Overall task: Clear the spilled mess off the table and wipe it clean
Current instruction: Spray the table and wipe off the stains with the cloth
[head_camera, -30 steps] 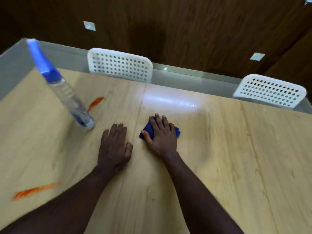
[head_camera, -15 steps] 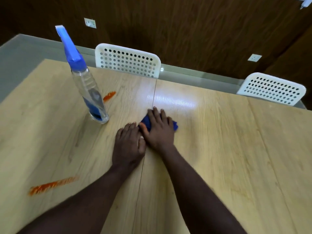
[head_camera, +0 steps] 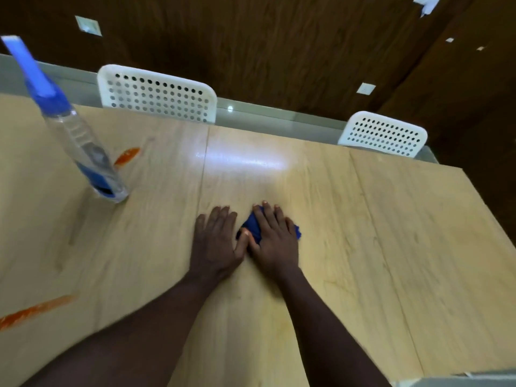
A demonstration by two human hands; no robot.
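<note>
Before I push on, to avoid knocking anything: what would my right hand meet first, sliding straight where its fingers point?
Likely nothing: the right hand, pressing the cloth, points across bare table to its far edge, just right of the left chair. The bottle stands well left.

right of your right hand (head_camera: 275, 241) the bench (head_camera: 391, 247) is flat wood all the way to its edge, so a hand can slide there. your left hand (head_camera: 216, 241) lies flat just beside it and blocks that side. far to the left a spray bottle (head_camera: 81, 146) stands in the way. the left chair (head_camera: 159, 93) and right chair (head_camera: 385, 134) stand behind the far edge.
</note>
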